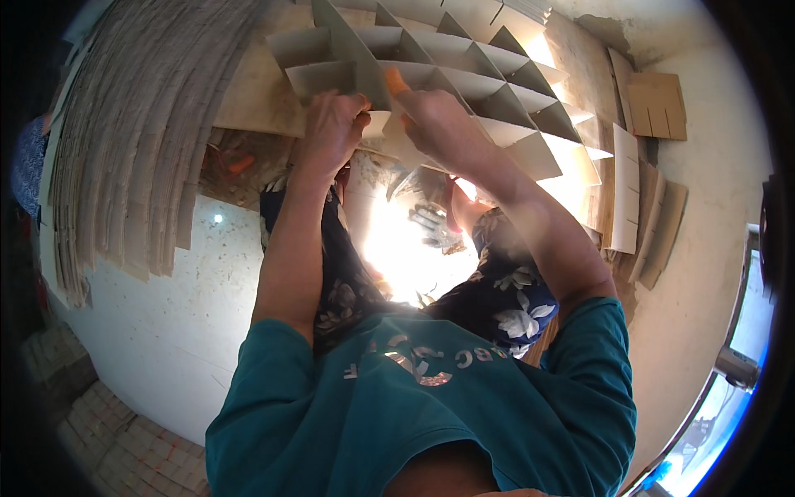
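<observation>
Two bare forearms [291,232] run forward from me and angle toward each other, elbows a little bent. At their ends, my left hand [334,124] is curled, thumb meeting finger on the near edge of the cardboard grid [484,87], so that grip is closed on it. My right hand [443,120] sits just beside, back of the hand up, index finger pointing forward along a long divider; its other fingers are tucked under, and I cannot tell whether they pinch the card.

The grid spreads ahead and to the right of my grip, slotted edges standing up. Only a narrow gap parts my hands. To the left, a bare stretch of pale work surface [265,108] lies before a stack of cardboard strips [149,132]. Well to the right, slotted boards [654,103] lean by the wall [720,157].

Below my grip, glare washes out the space between my knees; a grey item [432,225] there is hard to make out. The grid's far side is cut off.
</observation>
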Available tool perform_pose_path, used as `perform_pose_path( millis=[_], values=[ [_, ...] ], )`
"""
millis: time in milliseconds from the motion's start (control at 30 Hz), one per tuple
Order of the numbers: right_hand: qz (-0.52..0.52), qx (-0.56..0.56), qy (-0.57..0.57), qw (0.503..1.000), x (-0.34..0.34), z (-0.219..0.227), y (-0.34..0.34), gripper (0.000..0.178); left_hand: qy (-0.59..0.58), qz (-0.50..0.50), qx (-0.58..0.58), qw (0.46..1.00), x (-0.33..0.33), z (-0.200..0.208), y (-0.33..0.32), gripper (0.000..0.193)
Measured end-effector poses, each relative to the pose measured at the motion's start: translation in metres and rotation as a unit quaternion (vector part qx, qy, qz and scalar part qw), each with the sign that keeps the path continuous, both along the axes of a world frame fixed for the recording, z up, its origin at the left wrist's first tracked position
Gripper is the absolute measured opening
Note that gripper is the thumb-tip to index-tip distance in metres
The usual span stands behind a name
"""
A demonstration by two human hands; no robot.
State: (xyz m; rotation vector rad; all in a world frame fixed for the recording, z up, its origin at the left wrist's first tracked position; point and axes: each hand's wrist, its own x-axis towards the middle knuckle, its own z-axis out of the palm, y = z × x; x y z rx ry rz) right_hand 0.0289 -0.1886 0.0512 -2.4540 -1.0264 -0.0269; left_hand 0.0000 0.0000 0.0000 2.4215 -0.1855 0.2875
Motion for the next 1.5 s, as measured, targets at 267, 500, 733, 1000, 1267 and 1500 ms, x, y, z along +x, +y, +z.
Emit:
perform_pose_path(
  millis=[267, 500, 733, 1000, 1267, 1500],
  values=[
    [0.025, -0.007, 0.037, 0.999, 0.002, -0.025, -0.007, 0.035, 0.007, -0.016, -0.005, 1.0, -0.002, 0.0, -0.006, 0.015],
    [0.004, -0.072, 0.037, 0.997, 0.002, -0.006, 0.0, 0.029, -0.04, -0.012, 0.034, 0.999, -0.003, 0.009, -0.002, 0.028],
    [-0.2, -0.002, -0.032, 0.979, 0.057, 0.0, -0.064, 0.036, -0.125, -0.092, 0.126, 0.98, 0.019, 0.014, -0.014, 0.081],
    [-0.024, 0.277, 0.129, 0.952, 0.07, -0.042, -0.09, 0.037, -0.135, -0.195, 0.156, 0.959, 0.119, 0.0, -0.028, 0.084],
    [-0.127, -0.024, -0.106, 0.986, 0.048, -0.028, -0.088, 0.067, 0.063, -0.224, 0.064, 0.971, 0.136, -0.016, -0.027, 0.043],
    [-0.178, -0.157, 0.097, 0.967, 0.047, -0.051, -0.085, 0.048, -0.202, -0.241, 0.152, 0.937, 0.105, -0.025, -0.035, 0.037]
  ],
)
